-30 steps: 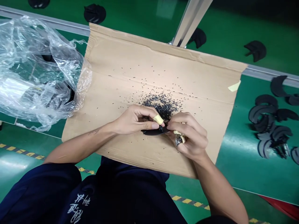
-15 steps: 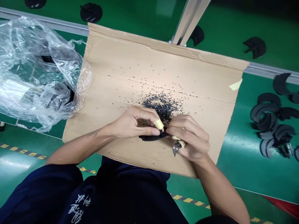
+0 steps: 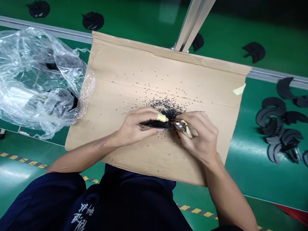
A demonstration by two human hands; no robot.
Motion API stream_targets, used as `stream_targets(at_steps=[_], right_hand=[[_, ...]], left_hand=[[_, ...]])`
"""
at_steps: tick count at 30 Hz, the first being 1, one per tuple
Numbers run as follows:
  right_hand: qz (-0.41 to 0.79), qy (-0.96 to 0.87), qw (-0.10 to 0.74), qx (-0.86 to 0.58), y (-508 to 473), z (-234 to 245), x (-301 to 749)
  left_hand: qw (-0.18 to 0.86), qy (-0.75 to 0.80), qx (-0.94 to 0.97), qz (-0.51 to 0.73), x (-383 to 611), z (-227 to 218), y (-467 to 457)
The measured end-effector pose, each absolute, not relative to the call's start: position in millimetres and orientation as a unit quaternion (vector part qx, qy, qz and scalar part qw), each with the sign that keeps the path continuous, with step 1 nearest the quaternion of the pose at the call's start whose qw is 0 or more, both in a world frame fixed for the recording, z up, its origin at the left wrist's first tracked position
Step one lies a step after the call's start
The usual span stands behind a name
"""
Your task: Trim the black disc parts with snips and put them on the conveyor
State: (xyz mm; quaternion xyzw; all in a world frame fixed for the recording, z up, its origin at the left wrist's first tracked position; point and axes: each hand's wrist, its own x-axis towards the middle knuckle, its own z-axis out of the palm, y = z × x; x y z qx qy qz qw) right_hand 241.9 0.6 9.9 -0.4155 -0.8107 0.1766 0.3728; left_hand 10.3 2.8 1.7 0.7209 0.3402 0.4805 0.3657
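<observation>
My left hand [image 3: 132, 126] is closed on a black curved plastic part [image 3: 156, 124], with the thumb below and the fingers above. Yellow tape wraps its index finger. In my right hand [image 3: 203, 134] is a small shiny metal tool [image 3: 182, 126] with yellowish wrapping about it; the fingers partly hide its shape. The tool's tip is close to the right end of the black part, and I cannot tell whether they touch. Just beyond both hands lies a heap of tiny black bits [image 3: 169, 110], scattered over the cardboard sheet [image 3: 115, 61].
A clear plastic bag [image 3: 48, 80] with dark items in it lies to the left. Several black curved parts [image 3: 274, 118] are piled on the green table [image 3: 255, 173] at right. Behind the cardboard stand a metal post [image 3: 193, 25] and more black parts [image 3: 93, 21].
My left hand has tilted the black part up and moved it slightly away from me. My right hand has turned the tool, so its metal tip now points at the part.
</observation>
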Motion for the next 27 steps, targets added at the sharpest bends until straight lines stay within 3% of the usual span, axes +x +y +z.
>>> stream_targets(at_steps=[5,27], right_hand=[[0.110,-0.844,0.324,-0.413,-0.6,1.9,243.4],[-0.056,-0.866,0.286,-0.407,-3.3,6.7,243.7]], left_hand=[[0.362,0.314,0.731,0.486,11.4,-1.8,1.7],[0.372,0.299,0.733,0.485,14.1,-3.0,1.6]])
